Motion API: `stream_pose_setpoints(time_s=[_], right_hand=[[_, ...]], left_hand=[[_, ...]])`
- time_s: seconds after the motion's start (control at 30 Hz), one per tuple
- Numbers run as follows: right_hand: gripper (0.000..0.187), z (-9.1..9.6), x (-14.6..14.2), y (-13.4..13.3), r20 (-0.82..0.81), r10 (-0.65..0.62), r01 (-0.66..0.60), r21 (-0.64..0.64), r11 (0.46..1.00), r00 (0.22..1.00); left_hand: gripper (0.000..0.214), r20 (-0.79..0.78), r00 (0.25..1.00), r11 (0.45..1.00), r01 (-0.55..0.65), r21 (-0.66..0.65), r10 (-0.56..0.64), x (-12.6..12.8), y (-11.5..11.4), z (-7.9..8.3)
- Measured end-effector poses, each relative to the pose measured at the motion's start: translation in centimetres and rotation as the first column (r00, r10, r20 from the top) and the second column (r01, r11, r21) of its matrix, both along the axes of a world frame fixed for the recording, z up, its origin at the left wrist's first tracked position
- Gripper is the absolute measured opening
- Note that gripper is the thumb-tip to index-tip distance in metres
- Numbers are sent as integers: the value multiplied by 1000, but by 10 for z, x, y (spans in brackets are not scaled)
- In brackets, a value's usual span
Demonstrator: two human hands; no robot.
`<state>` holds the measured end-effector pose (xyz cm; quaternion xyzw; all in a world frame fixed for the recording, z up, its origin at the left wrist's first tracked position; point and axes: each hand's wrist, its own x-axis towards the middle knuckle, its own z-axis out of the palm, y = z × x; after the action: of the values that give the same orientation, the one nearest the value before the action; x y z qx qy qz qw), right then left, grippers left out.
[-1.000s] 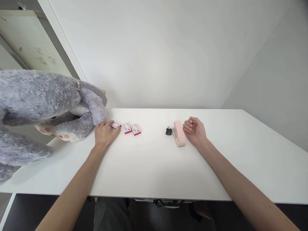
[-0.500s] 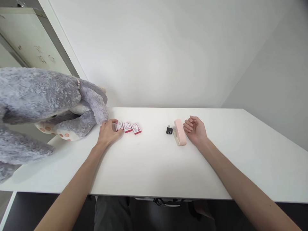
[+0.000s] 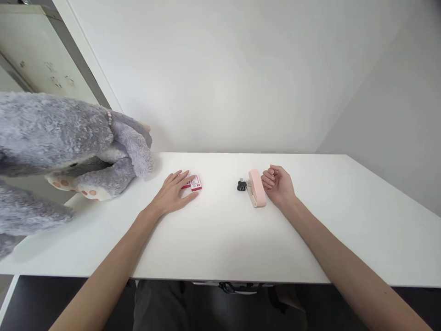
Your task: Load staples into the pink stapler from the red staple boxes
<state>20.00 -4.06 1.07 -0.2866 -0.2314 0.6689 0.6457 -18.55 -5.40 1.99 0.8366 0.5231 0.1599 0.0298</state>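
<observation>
My left hand [image 3: 171, 192] lies over a row of small red-and-white boxes on the table, fingers spread. The rightmost box [image 3: 196, 184] shows between its index finger and thumb; the fingertip seems to touch the top. Part of another box [image 3: 186, 185] peeks out between the fingers, and the hand hides the rest of the row. My right hand [image 3: 278, 186] rests on the table with loosely curled fingers, nothing in them. Just left of it lies a pink stapler [image 3: 257, 188]. Beside the stapler is a small black piece with a metal tip [image 3: 241, 185], perhaps a staple remover.
A big grey plush toy [image 3: 103, 151] sits at the left end of the white table [image 3: 220, 243]. A white wall [image 3: 220, 92] rises behind the table. The table's front edge runs just above my legs.
My left hand has moved right from the leftmost box, opening its fingers over the row. My right hand, the stapler and the black piece have stayed in place.
</observation>
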Motion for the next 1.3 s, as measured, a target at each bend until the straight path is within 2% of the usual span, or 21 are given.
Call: stream_pose_setpoints(time_s=[0.2,0.43,0.73,0.83,0.97,1.17,1.3], right_hand=[[36,0,-5,-2,113,18,-18,0,1000,993],[38,-2,-9,-5,236,39,-38,-6,999,971],[41,0,-13,-7,330,49,-52,-1,999,943],[41,0,-16,-7,367,33,-38,8,999,930],[40,0,-21,-6,436,4,-25,42,999,900],[40,-2,-23,-5,465,5,-38,63,997,885],[39,-2,-22,-5,465,10,-46,66,997,885]], left_hand=[[66,31,999,997,18,73,-20,9,-1,-1],[69,79,997,999,-26,42,23,17,-7,3],[48,-48,992,978,120,173,-113,24,-9,3],[41,-38,982,959,190,211,-187,38,-15,3],[39,-9,941,916,330,229,-337,70,-21,1],[57,75,928,921,348,176,-365,120,-19,1],[53,52,933,926,345,151,-356,131,-18,3]])
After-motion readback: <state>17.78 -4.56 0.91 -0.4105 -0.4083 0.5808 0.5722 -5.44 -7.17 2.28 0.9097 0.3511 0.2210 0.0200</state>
